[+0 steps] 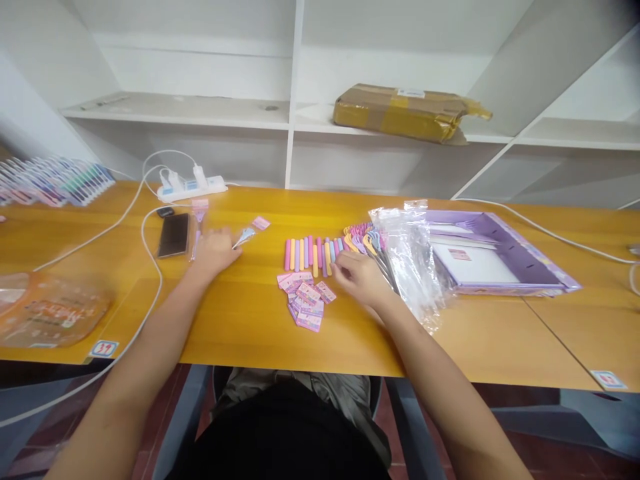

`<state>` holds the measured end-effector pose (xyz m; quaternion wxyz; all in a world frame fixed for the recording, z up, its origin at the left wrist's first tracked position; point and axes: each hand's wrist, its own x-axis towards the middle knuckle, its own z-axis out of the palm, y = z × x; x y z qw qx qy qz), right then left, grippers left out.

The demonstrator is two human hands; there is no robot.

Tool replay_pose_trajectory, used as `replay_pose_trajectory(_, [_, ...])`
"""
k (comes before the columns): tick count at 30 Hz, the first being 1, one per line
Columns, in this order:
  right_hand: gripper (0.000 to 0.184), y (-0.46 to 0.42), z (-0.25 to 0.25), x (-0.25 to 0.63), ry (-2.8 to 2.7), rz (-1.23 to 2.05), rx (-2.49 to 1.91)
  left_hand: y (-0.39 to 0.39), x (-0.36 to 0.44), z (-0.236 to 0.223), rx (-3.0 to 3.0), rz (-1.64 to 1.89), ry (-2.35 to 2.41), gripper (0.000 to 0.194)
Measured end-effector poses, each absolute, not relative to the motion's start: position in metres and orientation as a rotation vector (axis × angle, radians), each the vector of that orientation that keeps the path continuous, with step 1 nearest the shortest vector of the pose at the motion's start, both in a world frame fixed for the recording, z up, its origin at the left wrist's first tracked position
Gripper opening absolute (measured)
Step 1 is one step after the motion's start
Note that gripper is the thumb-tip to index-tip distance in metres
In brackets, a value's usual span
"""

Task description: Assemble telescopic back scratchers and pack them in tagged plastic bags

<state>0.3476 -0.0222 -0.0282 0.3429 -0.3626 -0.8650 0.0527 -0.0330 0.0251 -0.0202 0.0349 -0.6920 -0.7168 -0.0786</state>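
Observation:
My left hand lies on the wooden table with its fingers curled on the end of a small clear packet topped by a pink card. My right hand rests with bent fingers at the right end of a row of pastel sticks, pinching one of them. A heap of small pink cards sits just in front of the sticks, between both hands. Another packed item lies left of my left hand.
A black phone and a white power strip with cables lie at the left. Clear plastic bags and a purple tray sit at the right. Finished packets are stacked far left. A cardboard parcel rests on the shelf.

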Motion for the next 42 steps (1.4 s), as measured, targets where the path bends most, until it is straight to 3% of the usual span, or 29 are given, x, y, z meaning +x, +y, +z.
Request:
replay_pose_trajectory(5, [0.036,-0.023,-0.027,0.345,-2.265,0.18,-0.955,0.024,-0.027,-0.03,-2.166,-0.523,-2.143,0.064])
replay_pose_trajectory(11, [0.032,-0.023,-0.024,0.345,-2.248,0.234,-0.947,0.021,-0.022,-0.024,-2.438,-0.648,-2.379,0.05])
replay_pose_trajectory(15, [0.009,-0.03,-0.018,0.333,-2.085,0.394,-0.98,-0.005,-0.004,-0.004,-3.167,-0.745,-2.05,0.05])
replay_pose_trajectory(18, [0.039,-0.039,-0.021,0.315,-1.993,0.426,-0.977,-0.032,0.019,-0.001,-3.635,-0.72,-1.945,0.077])
replay_pose_trajectory(21, [0.048,-0.042,-0.033,0.301,-1.943,0.334,-0.971,-0.049,0.035,-0.009,-3.791,-0.601,-1.865,0.087])
replay_pose_trajectory(31, [0.024,-0.042,-0.031,0.309,-1.984,0.05,-0.916,-0.045,0.034,-0.026,-3.776,-0.639,-1.665,0.087])
replay_pose_trajectory(36, [0.015,-0.049,-0.021,0.31,-1.989,0.267,-0.993,-0.047,0.039,-0.018,-3.813,-0.816,-1.645,0.081])
replay_pose_trajectory(40, [0.005,-0.04,-0.021,0.315,-1.947,0.41,-0.979,-0.047,0.036,-0.006,-3.88,-0.686,-1.717,0.076])
replay_pose_trajectory(42, [0.009,-0.034,-0.02,0.324,-1.823,0.408,-1.025,-0.044,0.029,0.0,-3.856,-0.617,-1.855,0.071])
